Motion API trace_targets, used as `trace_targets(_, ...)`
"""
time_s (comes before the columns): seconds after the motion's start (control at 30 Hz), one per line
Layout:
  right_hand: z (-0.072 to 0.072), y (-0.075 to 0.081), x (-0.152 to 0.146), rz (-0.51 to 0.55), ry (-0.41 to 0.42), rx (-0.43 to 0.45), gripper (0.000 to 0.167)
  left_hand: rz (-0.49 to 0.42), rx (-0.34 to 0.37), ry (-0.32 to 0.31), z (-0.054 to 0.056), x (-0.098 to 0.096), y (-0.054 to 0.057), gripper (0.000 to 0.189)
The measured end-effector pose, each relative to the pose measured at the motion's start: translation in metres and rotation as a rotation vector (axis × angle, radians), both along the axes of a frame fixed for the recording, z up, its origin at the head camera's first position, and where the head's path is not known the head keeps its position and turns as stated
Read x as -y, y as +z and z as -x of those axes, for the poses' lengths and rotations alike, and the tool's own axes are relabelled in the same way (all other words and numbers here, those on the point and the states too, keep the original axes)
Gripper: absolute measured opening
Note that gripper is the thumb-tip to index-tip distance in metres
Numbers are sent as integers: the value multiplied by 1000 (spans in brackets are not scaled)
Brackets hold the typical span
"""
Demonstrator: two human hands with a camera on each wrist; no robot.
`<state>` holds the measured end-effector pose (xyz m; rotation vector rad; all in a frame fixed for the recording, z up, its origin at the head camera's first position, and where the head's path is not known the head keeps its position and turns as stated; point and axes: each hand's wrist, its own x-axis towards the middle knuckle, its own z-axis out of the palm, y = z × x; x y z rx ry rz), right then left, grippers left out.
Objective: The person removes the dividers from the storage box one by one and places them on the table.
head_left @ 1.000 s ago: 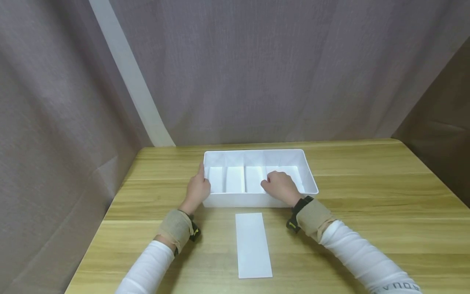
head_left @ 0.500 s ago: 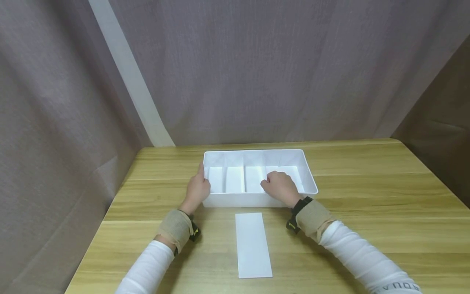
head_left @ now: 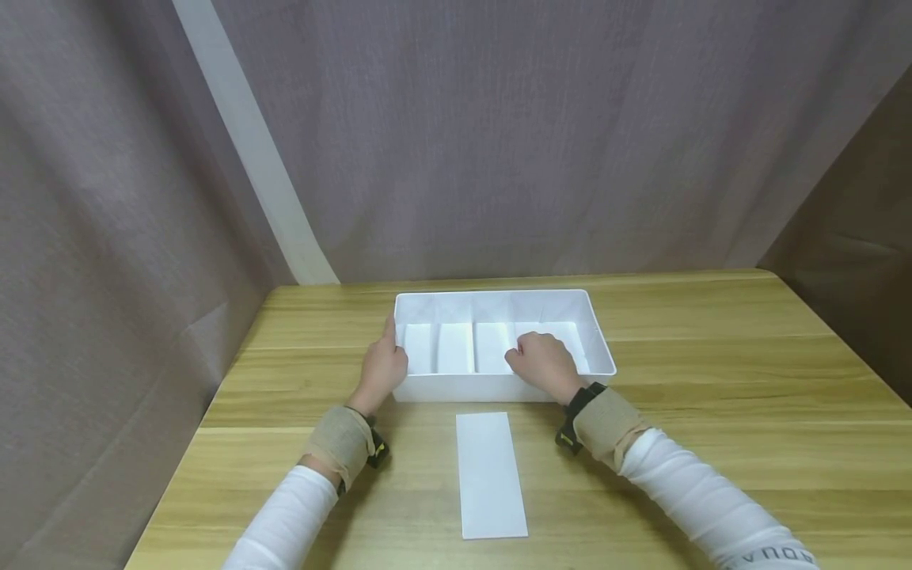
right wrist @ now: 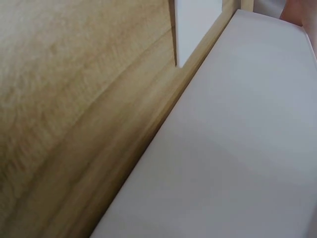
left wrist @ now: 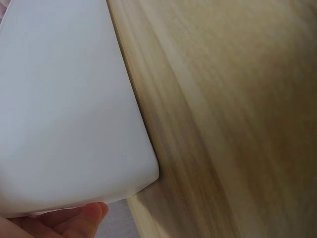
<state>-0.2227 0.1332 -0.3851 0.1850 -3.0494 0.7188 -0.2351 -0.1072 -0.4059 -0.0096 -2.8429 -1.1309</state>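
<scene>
A white divided box (head_left: 456, 388) stands on the table with its long side toward me. My left hand (head_left: 383, 366) grips its left end, one finger reaching along the end wall. In the left wrist view those fingers (left wrist: 81, 220) touch the box's end. My right hand (head_left: 547, 364) reaches over the front wall with curled fingers. It pinches at the right-hand divider (head_left: 510, 313); its fingertips are mostly hidden, and the right wrist view shows only the box's outer wall (right wrist: 233, 129). In front of the box lies a flat white rectangular panel (head_left: 492, 475).
The wood-grain table (head_left: 712, 380) extends to both sides of the box. Behind it hangs a grey-purple curtain (head_left: 499, 142) with a pale strip (head_left: 249, 134) at left. Dividers split the box into several compartments, the right one being widest.
</scene>
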Motion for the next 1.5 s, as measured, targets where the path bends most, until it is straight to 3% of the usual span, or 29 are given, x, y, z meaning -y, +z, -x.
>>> trace_targets(0.77,0,-2,-1,65,-7,-20,30,13,-21,7,0,0,-1,59)
trace_targets(1.5,1,-2,-3,107,0,-63,30,11,25,1,0,0,2,58)
